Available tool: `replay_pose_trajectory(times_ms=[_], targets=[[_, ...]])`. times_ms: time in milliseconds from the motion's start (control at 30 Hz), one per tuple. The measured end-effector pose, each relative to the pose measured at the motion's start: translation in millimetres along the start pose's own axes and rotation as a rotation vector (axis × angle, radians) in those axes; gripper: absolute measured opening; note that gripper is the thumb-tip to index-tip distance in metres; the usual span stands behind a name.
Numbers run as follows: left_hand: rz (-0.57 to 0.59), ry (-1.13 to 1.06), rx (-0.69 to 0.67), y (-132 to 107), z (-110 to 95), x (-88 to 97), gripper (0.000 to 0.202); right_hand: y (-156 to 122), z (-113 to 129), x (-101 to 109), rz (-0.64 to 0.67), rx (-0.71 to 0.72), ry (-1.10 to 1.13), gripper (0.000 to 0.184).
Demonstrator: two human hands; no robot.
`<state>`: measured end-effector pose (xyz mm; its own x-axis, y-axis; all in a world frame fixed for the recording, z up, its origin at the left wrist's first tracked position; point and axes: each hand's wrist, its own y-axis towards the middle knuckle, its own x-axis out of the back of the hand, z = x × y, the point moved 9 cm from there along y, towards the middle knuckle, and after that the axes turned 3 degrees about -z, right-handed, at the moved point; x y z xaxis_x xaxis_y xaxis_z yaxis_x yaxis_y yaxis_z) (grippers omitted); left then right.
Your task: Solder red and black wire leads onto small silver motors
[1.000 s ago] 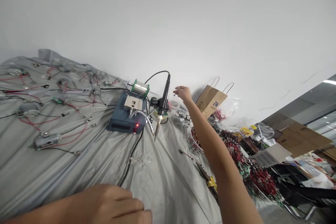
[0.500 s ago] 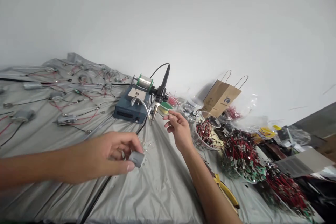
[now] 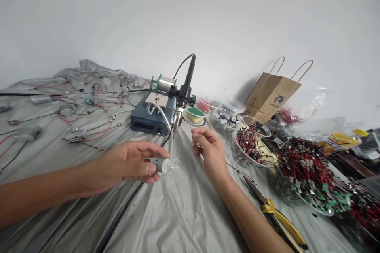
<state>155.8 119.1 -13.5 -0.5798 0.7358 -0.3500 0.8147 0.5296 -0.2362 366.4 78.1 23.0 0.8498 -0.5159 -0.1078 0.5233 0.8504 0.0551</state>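
My left hand [image 3: 127,164] grips a small grey motor [image 3: 160,164] between thumb and fingers, just above the grey sheet [image 3: 184,213]. To its right, my right hand [image 3: 208,148] pinches a thin red wire [image 3: 196,131] at its fingertips. Both hands sit just in front of the soldering iron [image 3: 182,99], which hangs tip down in its holder on the blue soldering station [image 3: 148,120]. A solder spool [image 3: 166,83] sits on top of the station.
Several motors with red and black leads [image 3: 77,134] lie across the sheet at left. Clear bowls of small parts [image 3: 228,120] and red wires [image 3: 252,142], a heap of wired boards [image 3: 305,170], a brown paper bag [image 3: 274,97] and yellow-handled pliers [image 3: 276,215] fill the right side.
My right hand came back from the far bowls to just in front of the iron, now pinching a red wire. My left hand rose with the motor toward the iron.
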Motion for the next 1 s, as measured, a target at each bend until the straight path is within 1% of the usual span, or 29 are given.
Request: replay_pose_trajectory(times_ms=[67, 100, 233, 367, 500, 600, 700, 833, 900, 1000], targets=[[0.010, -0.024, 0.029, -1.6, 2.5, 0.7, 0.039, -3.7, 1.2, -4.4, 0.030, 0.002, -0.008, 0.025], [-0.009, -0.037, 0.043, -2.1, 3.0, 2.9, 0.038, -6.2, 1.4, -7.4, 0.048, 0.000, -0.013, 0.026], [-0.137, -0.085, 0.041, -1.5, 0.0, 14.8, 0.045, -16.7, 0.5, -17.6, 0.108, -0.016, -0.029, 0.031], [-0.160, -0.150, 0.020, 4.0, 0.2, 19.4, 0.030, -18.6, 1.6, -18.3, 0.134, -0.002, -0.038, 0.031], [-0.178, -0.207, -0.026, 9.6, 0.3, 26.7, 0.034, -9.5, 4.2, -11.0, 0.081, 0.066, -0.064, 0.026], [-0.201, -0.215, -0.075, 8.9, -5.7, 30.1, 0.041, -3.6, 2.8, -7.8, 0.037, 0.095, -0.089, 0.025], [-0.212, -0.213, -0.097, 6.6, -13.1, 29.2, 0.047, -2.1, 2.2, -7.4, 0.017, 0.113, -0.107, 0.027], [-0.230, -0.212, -0.138, 4.0, -23.4, 28.6, 0.048, -2.8, 5.6, -5.3, -0.007, 0.148, -0.119, 0.027], [-0.228, -0.197, -0.141, 2.1, -25.2, 28.5, 0.047, -3.0, 7.3, -3.0, -0.019, 0.161, -0.124, 0.027], [-0.179, -0.147, -0.133, -0.9, -23.1, 25.6, 0.039, -3.8, 9.8, 1.1, -0.038, 0.178, -0.136, 0.025]])
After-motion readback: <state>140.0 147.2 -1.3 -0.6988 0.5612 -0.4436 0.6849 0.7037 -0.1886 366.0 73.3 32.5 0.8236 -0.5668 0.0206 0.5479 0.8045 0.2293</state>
